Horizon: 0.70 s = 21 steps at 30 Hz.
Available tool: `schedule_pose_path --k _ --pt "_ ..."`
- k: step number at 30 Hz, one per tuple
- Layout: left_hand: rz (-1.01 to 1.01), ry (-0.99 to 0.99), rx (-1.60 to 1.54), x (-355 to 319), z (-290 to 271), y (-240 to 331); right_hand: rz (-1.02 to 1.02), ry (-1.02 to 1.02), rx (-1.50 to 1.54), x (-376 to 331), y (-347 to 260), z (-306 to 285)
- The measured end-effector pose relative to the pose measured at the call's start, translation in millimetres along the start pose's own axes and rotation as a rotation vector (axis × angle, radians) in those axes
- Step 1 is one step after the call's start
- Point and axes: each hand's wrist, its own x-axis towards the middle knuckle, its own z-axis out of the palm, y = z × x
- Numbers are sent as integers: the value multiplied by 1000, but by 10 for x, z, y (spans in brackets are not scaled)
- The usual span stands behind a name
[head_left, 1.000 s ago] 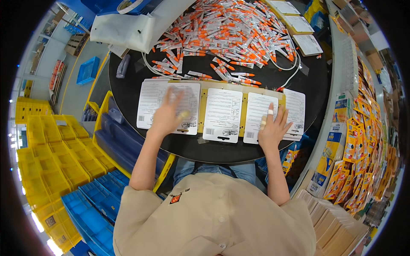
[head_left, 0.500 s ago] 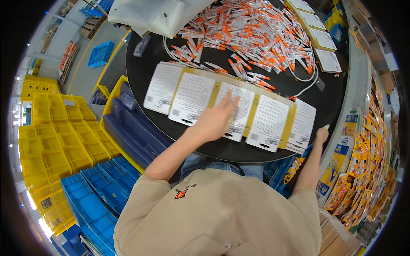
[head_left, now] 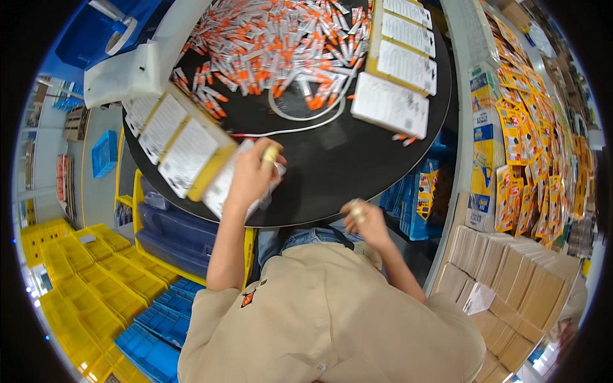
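Observation:
My left hand [head_left: 253, 172] lies over the last white printed card [head_left: 220, 186] of a row at the left of the round black table [head_left: 313, 169]. Its fingers are spread and slightly blurred, and a pale yellow cover sits on one of them. Beside it, more white printed cards [head_left: 186, 153] rest on a yellow strip [head_left: 214, 167]. My right hand [head_left: 368, 225] is off the table's near edge, fingers loosely bent and apart, with a pale cover on one and nothing visible in the grasp.
Many small white tubes with orange caps [head_left: 268, 45] are heaped at the far side, bounded by a white cord [head_left: 306, 127]. Another card row [head_left: 402, 60] stands far right. Yellow crates [head_left: 96, 268], blue crates [head_left: 159, 325] and stacked cardboard [head_left: 511, 268] surround me.
The view has turned to the right, so the near card row now appears farther left. My left hand has moved to the row's end card. My right hand has come in from the table's right edge.

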Motion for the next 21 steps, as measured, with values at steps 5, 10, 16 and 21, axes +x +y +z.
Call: schedule_pose_path --k 5,10,16,21 --pt "-216 -187 -145 -251 362 -30 -703 930 -452 834 -441 -912" --pt "-184 77 96 -389 233 -362 -144 1191 -290 1604 -367 -1585" --pt "-345 419 246 -359 -584 -901 -45 1094 44 1176 396 -822" --pt "-340 529 401 -143 -1062 -1219 -229 1058 41 796 589 46"
